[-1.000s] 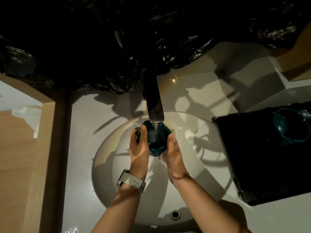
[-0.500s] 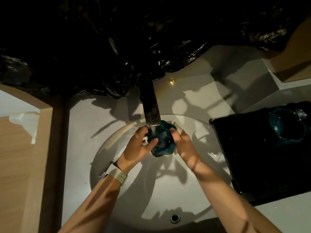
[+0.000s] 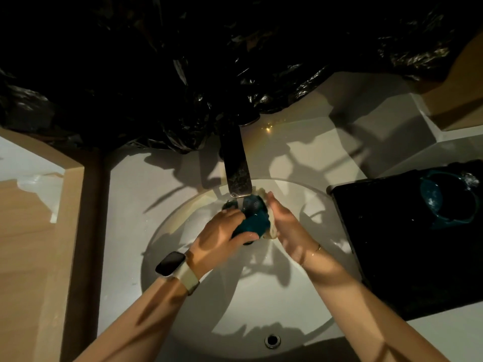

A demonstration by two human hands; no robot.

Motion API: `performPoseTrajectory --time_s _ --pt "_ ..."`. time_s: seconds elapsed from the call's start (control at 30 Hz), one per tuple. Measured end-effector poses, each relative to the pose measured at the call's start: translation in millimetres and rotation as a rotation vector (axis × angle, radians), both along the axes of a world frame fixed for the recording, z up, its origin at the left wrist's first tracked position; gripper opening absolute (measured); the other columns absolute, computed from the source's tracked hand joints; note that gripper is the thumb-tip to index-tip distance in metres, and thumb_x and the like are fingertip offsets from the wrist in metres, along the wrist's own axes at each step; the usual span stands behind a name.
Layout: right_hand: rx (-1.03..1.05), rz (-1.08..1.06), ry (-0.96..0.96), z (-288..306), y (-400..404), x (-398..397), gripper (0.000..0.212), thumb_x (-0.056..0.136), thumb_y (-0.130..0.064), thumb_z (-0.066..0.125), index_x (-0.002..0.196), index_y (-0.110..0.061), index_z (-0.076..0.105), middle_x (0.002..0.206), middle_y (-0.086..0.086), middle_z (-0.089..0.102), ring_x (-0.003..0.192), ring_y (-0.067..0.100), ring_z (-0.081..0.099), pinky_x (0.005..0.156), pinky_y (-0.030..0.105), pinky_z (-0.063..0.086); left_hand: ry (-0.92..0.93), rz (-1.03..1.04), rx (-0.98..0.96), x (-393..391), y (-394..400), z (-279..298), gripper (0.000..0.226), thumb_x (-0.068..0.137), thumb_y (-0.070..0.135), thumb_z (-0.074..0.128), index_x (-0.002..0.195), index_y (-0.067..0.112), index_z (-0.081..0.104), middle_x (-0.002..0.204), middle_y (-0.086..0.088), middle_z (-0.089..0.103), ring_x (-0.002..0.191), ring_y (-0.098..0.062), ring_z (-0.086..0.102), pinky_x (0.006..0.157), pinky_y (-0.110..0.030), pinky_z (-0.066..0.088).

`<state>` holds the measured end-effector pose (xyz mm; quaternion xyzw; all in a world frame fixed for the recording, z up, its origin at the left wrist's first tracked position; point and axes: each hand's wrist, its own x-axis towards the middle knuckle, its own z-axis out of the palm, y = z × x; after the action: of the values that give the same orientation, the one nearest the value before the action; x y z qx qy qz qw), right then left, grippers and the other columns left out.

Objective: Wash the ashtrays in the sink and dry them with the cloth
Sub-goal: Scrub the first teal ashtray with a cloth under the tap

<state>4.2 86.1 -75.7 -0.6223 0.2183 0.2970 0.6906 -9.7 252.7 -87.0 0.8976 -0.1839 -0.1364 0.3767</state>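
- Head view: crumpled black plastic sheeting [image 3: 156, 74] fills the whole top of the picture and hangs down behind the tap.
- The white bench [image 3: 125, 231] carries a round white sink [image 3: 235, 322], with wooden panels [image 3: 28, 257] to the left and a small overflow hole [image 3: 272, 340] at the sink's near edge.
- A black tray [image 3: 392, 257] lies on the bench just right of the sink; a second teal ashtray [image 3: 449, 202] sits in its far right corner, wet with droplets.
- A dark flat tap spout [image 3: 236, 173] reaches out over the far side of the sink.
- The left hand [image 3: 217, 241] has its grip pressed around the near left side of a teal ashtray [image 3: 254, 218], thumb underneath and fingers over the top.
- The right hand [image 3: 285, 226] lies with fingers straight and together, flat against the ashtray's right side; a pale cloth or sponge [image 3: 271, 228] shows between palm and ashtray, though which it is cannot be told.
- The ashtray is held between the 2 hands directly under the spout's tip, above the sink's far half.
- A smartwatch [image 3: 171, 263] with a pale strap is on the left wrist, and a thin bracelet [image 3: 315, 250] is on the right.
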Motion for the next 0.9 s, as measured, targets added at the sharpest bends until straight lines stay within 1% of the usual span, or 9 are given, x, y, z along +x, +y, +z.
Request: performPoseTrajectory --time_s 0.07,0.13,0.23,0.33,0.5,0.63,0.73,0.83,0.9 --pt "-0.059 -0.004 -0.1 4.5 7.4 -12.9 0.051 0.099 -0.055 0.029 0.102 -0.019 0.065 0.096 0.001 0.068 0.085 0.012 0.065 0.073 0.018 0.052 0.152 0.161 -0.073 -2.3 -5.2 -0.7 0.037 0.088 0.049 0.06 0.088 0.013 0.056 0.079 0.006 0.054 0.075 -0.016 0.053 0.067 -0.024 0.039" --pt "-0.071 -0.009 -0.249 3.4 8.1 -28.7 0.04 0.103 -0.039 0.033 0.098 -0.009 0.059 0.091 -0.005 0.06 0.084 0.01 0.059 0.072 0.013 0.049 0.237 0.258 -0.171 -6.1 -5.7 -2.4 0.039 0.088 0.051 0.057 0.087 0.012 0.056 0.078 0.001 0.058 0.074 -0.021 0.056 0.069 -0.03 0.045" --pt "-0.092 -0.04 -0.424 -2.8 4.8 -40.5 0.019 0.1 -0.022 0.049 0.1 -0.013 0.066 0.109 -0.006 0.057 0.107 0.005 0.057 0.087 0.016 0.045 0.428 0.326 -0.398 -13.5 -5.6 4.9 0.036 0.093 0.042 0.049 0.081 0.008 0.052 0.074 -0.002 0.054 0.07 -0.016 0.049 0.069 -0.035 0.041" --pt "-0.064 -0.078 -0.41 -0.7 5.8 -28.5 0.012 0.091 -0.014 0.063 0.094 -0.018 0.074 0.108 -0.006 0.061 0.099 0.002 0.06 0.08 0.016 0.047 0.557 0.311 -0.567 -23.1 -2.6 15.2 0.03 0.101 0.029 0.046 0.088 0.002 0.053 0.082 -0.005 0.053 0.079 -0.015 0.048 0.073 -0.031 0.039" --pt "0.207 -0.001 -0.146 4.9 4.0 -13.8 0.026 0.088 -0.042 0.062 0.104 -0.026 0.074 0.104 0.002 0.068 0.097 0.023 0.057 0.082 0.031 0.045 0.582 0.413 -0.642 -23.9 -3.2 26.0 0.028 0.104 0.024 0.047 0.079 0.012 0.053 0.078 0.002 0.055 0.078 -0.011 0.051 0.072 -0.025 0.042" --pt "0.018 0.21 -0.373 1.6 10.8 -15.7 0.035 0.096 -0.036 0.054 0.123 -0.018 0.065 0.132 -0.004 0.058 0.123 0.007 0.052 0.103 0.022 0.04 0.591 0.57 -0.686 -11.7 -6.5 25.1 0.032 0.101 0.02 0.051 0.106 -0.011 0.059 0.1 -0.021 0.062 0.087 -0.022 0.061 0.079 -0.031 0.049" --pt "-0.059 0.165 -0.41 6.0 23.0 -5.6 0.02 0.099 -0.019 0.051 0.102 -0.014 0.071 0.103 -0.007 0.068 0.1 0.006 0.062 0.09 0.02 0.047 0.642 0.575 -0.695 -9.4 -10.2 28.1 0.03 0.103 0.02 0.048 0.115 -0.005 0.06 0.102 -0.023 0.063 0.079 -0.017 0.067 0.062 -0.028 0.051" --pt "-0.071 0.045 -0.35 7.5 20.0 1.3 0.027 0.101 -0.014 0.042 0.088 -0.017 0.066 0.063 -0.02 0.066 0.064 -0.005 0.059 0.061 0.006 0.044 0.598 0.659 -0.749 -6.6 -7.3 29.7 0.02 0.102 0.013 0.049 0.089 0.01 0.063 0.079 0.0 0.073 0.076 -0.01 0.067 0.07 -0.024 0.053" --pt "-0.088 -0.018 -0.333 5.2 21.9 -8.2 0.028 0.102 -0.023 0.041 0.095 -0.014 0.067 0.064 -0.017 0.067 0.064 0.0 0.059 0.058 0.009 0.045 0.608 0.7 -0.76 -3.1 -3.2 26.8 0.023 0.102 0.012 0.047 0.086 0.016 0.064 0.069 0.01 0.073 0.067 -0.002 0.068 0.072 -0.022 0.052"
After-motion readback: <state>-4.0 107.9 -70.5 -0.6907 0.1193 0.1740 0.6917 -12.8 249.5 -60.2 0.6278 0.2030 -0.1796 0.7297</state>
